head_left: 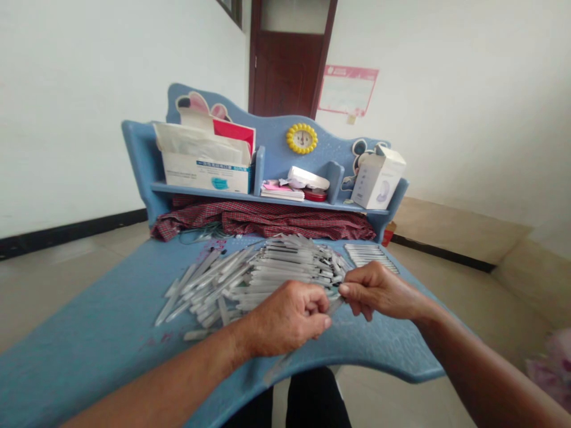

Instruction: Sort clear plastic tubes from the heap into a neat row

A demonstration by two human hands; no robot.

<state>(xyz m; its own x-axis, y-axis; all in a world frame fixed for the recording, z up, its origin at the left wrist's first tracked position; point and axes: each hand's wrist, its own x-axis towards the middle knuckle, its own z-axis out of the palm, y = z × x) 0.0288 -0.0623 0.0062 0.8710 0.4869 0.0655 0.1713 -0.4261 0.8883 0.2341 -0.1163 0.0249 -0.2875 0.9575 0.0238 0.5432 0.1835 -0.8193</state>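
The blue desk (pixel 116 321) is spreading out before me, a checked cloth (pixel 267 219) lying bunched under its shelf (pixel 267 134). My right hand (pixel 375 291) is pinching the upper end of a pale strip (pixel 335 305) between thumb and fingertips, while my left hand (pixel 292 315) is curling around the lower end; its inner grip I cannot tell, being hidden. The strip is bridging the gap between my hands, its long axis slanting from my left up and away to my right. The heaped pale tubes (pixel 281 267) are lying beyond my left hand, which is the nearer to most of them; the row of slim rods (pixel 370 255) is lying just beyond my right.
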